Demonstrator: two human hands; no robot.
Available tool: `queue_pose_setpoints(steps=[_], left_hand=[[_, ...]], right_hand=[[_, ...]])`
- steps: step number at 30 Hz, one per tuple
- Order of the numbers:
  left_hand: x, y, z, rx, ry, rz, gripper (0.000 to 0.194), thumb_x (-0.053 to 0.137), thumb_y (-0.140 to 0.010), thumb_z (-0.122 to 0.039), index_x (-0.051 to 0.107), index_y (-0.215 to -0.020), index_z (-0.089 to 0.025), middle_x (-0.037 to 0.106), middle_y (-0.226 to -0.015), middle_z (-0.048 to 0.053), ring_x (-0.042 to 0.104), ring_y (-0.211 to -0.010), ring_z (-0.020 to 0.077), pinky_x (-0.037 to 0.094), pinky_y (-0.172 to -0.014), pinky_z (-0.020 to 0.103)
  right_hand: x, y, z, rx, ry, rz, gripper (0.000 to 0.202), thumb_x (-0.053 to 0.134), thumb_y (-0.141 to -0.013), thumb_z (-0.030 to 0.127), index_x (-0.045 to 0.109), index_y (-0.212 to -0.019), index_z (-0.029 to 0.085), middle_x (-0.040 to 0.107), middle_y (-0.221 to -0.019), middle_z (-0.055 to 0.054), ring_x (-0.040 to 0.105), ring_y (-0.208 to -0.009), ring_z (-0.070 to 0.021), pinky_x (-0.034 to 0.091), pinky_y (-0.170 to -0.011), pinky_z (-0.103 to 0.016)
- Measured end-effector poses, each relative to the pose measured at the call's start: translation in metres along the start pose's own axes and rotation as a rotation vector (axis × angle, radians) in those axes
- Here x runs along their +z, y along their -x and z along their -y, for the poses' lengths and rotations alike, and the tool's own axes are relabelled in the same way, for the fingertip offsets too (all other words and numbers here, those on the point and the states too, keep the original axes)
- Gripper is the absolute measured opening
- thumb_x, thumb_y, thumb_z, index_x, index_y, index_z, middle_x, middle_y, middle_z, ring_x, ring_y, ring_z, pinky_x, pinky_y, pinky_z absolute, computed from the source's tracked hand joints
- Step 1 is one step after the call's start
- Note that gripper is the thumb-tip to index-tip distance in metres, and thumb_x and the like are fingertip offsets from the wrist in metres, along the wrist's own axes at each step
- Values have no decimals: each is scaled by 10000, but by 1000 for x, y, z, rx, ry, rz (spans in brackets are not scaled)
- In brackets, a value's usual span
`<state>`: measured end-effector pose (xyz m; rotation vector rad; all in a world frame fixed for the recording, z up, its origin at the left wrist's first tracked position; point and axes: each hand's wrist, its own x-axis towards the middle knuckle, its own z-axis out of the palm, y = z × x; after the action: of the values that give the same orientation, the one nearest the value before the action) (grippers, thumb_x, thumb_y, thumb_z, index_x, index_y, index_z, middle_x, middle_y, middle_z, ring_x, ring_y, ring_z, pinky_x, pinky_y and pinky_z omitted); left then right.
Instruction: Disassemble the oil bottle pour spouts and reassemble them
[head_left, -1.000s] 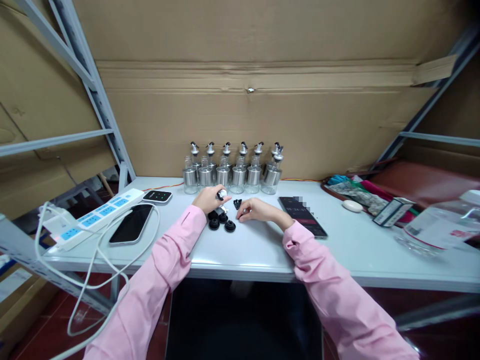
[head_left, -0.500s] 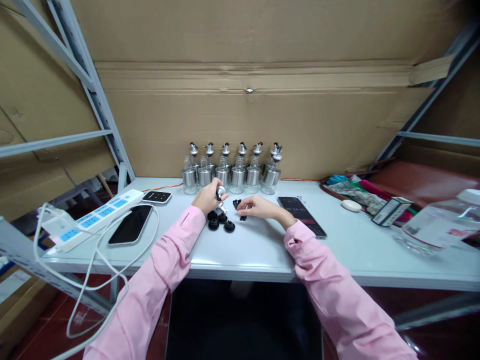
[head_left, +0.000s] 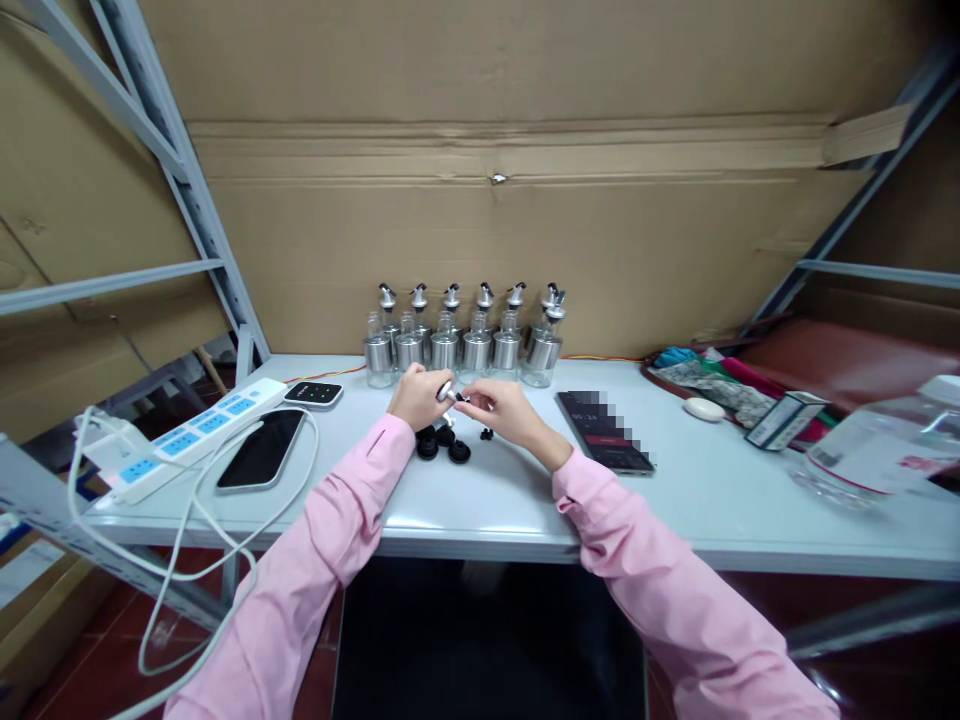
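My left hand [head_left: 417, 398] is closed on a small silver pourer spout [head_left: 445, 390] and keeps it raised over the table. Close against it, my right hand [head_left: 505, 410] pinches a small black part [head_left: 460, 398] at the pourer's end; whether the two parts are joined I cannot tell. Below my hands lie several round black stoppers [head_left: 459, 452], and a few tiny black pieces [head_left: 487, 434] rest under my right fingers. Behind stand glass bottles [head_left: 476, 354] with steel bands in two rows. The back ones and the front right one carry pourers [head_left: 555, 314].
A phone [head_left: 604, 430] lies to the right, another phone [head_left: 262, 450] to the left beside a power strip [head_left: 199, 435] with looped white cable. A small device [head_left: 313, 395] sits behind it. Further right are a white oval object [head_left: 703, 409], a small box [head_left: 785, 420] and a plastic bottle [head_left: 885, 445].
My right hand has picked up a small black part and moved left and up to the pourer. My left hand has turned the pourer towards it.
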<state>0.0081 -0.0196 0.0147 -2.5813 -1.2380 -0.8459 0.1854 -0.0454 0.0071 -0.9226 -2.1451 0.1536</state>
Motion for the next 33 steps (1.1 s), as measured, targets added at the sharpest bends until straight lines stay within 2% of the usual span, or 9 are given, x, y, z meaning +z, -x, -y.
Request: queue_pose_setpoints(steps=[4,9,12,15,19,24,28,33], left_hand=[[1,2,-2,14,97,-24,195,571,-736,-258,570,-917,-185,614,-656,-20,547,-638,150,366,-745,280],[5,5,-8,17,137,-33,209,567,-759,-373,556,-855,-189,618,-689,-1,551,-653,165,388,-673,261],[9,4,-9,15,106,-11,145,569,-740,-326,554,-783,-188,630,-709,15,567,-679,178,384,-641,259],[10,3,-9,20,73,-1,96,567,-709,-273,530,-677,-191,616,-655,11,571,-658,173,377,-622,254],[8,4,-10,-4,41,-9,120,571,-685,-292,525,-638,-192,618,-628,13,579,-639,173,361,-588,251],[5,4,-10,-75,20,85,191,554,-722,-359,555,-644,-184,650,-669,42,602,-642,193,328,-544,263],[6,3,-11,-44,-15,103,217,540,-744,-364,553,-628,-181,647,-656,51,606,-651,198,342,-555,263],[7,3,-16,-13,-56,94,210,514,-758,-348,565,-652,-174,647,-655,65,607,-642,202,353,-559,267]], right_hand=[[1,0,-9,-12,62,-25,219,496,-861,313,640,-895,152,601,-679,-31,517,-588,-124,395,-581,-235],[-5,1,-8,-190,133,-135,248,408,-910,265,619,-1018,192,621,-892,-75,581,-801,-160,454,-722,-274],[-7,2,-2,-241,151,-163,267,437,-900,306,580,-1093,191,613,-929,-86,583,-850,-174,467,-755,-292],[-5,2,0,-217,187,-200,408,503,-857,400,506,-1193,167,618,-910,-95,586,-846,-195,471,-765,-322],[0,1,-5,-221,313,-198,367,489,-858,421,565,-1093,150,641,-910,-117,587,-866,-220,451,-753,-345],[4,-1,-4,-301,381,-178,326,436,-894,378,588,-1043,132,652,-930,-125,579,-860,-206,426,-751,-324],[3,-1,-3,-248,438,-190,366,462,-875,410,575,-1079,128,639,-967,-134,557,-893,-227,391,-739,-342],[2,-2,-7,-258,539,-146,316,406,-905,349,599,-989,112,626,-853,-113,522,-794,-216,341,-701,-341]])
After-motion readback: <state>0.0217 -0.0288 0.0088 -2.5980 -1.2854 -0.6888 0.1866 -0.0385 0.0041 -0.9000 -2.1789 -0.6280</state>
